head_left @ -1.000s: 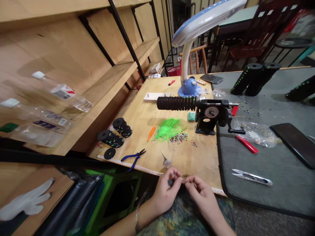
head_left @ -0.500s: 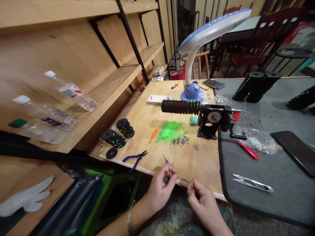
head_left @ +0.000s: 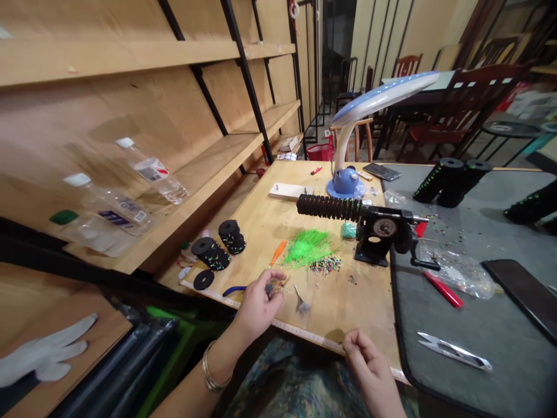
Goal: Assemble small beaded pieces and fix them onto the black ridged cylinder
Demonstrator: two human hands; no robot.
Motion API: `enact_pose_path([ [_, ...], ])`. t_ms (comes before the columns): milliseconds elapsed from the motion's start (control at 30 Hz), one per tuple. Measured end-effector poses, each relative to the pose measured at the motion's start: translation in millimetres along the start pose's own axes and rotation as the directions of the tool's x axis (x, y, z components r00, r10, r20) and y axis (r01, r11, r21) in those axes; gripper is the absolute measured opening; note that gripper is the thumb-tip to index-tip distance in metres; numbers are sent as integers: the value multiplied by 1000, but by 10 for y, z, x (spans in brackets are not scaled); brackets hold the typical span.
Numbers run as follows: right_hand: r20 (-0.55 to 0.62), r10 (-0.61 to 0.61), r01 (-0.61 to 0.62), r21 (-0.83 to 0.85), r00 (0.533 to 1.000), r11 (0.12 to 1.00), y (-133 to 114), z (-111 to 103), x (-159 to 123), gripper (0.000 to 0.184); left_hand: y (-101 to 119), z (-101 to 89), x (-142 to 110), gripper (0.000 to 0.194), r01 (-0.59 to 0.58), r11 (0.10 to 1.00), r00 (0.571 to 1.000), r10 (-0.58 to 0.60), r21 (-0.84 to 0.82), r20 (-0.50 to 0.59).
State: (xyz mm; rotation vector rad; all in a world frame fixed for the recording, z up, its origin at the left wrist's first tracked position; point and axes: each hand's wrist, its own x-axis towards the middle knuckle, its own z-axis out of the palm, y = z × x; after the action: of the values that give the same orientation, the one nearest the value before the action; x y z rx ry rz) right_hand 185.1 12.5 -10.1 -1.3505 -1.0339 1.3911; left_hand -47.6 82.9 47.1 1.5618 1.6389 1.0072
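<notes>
My left hand [head_left: 256, 302] is raised over the table's front edge, its fingers closed on a small dark and orange-brown thing, partly hidden by the fingers and blurred. Beneath that hand, the blue-handled pliers [head_left: 234, 290] are mostly covered. Further right, my right hand [head_left: 369, 368] is at the front edge with thumb and finger pinched together. Whatever it holds is too small to make out. Between the hands lies a slim pointed metal tool [head_left: 301, 302] with a greyish end. Beyond are an orange-handled tool [head_left: 278, 253], bright green strands [head_left: 308, 247] and a pile of multicoloured beads [head_left: 326, 265].
A black hand-cranked device [head_left: 378, 229] carries a ridged black roll [head_left: 328, 205]. Behind it stands a blue desk lamp [head_left: 346, 183]. Black foam spools [head_left: 211, 252] stand at left. Silver thread snips [head_left: 455, 351] and a red tool [head_left: 444, 289] lie on the grey mat [head_left: 435, 371].
My left hand has moved up and left with the small thing, now covering much of the pliers. My right hand has shifted slightly right and down. The hands are farther apart, and the view has tilted upward.
</notes>
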Motion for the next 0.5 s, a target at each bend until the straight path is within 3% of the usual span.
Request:
enact_pose_path([
  [167, -88, 47, -39, 95, 995, 995, 76, 8, 36, 42, 50, -23, 150, 29, -5, 996, 989, 18, 85, -148],
  [300, -93, 74, -61, 139, 993, 988, 68, 8, 51, 43, 191, -43, 110, 20, -220, 957, 919, 269, 189, -288],
  [400, -98, 68, -54, 140, 993, 989, 30, 26, 38, 44, 277, -53, 54, 12, -353, 915, 868, 399, 196, -295],
  [500, -107, 66, -50, 141, 992, 989, 14, 32, 28, 44, 324, -88, 41, 15, -289, 957, 916, 284, 26, -283],
])
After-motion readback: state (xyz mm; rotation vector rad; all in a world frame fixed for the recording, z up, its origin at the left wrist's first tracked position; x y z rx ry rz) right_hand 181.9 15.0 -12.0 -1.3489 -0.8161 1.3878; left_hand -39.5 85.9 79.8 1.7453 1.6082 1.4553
